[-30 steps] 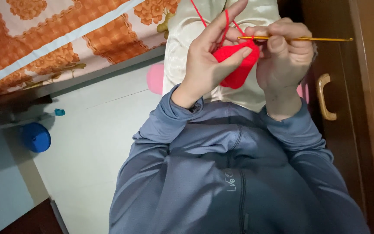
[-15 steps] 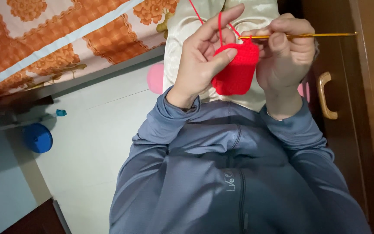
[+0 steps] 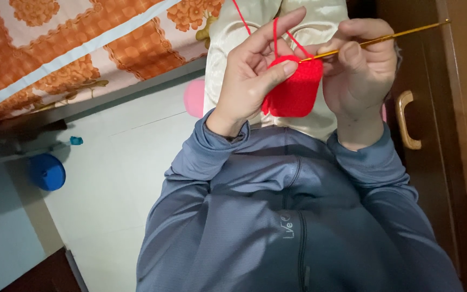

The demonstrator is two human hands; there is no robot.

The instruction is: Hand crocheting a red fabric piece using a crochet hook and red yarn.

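Here, hands (image 3: 309, 70) crocheting red piece (image 3: 294, 89), gold hook (image 3: 377, 39)

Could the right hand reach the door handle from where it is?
Probably yes. The right hand holds the gold crochet hook, and the cupboard handle sits just beside its wrist with nothing between; it would have to let go first.

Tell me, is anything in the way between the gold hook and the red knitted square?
Nothing visible is. The crochet hook, held in the right hand, already meets the top edge of the red crocheted piece. The left hand holds that piece, and red yarn runs over its raised finger.
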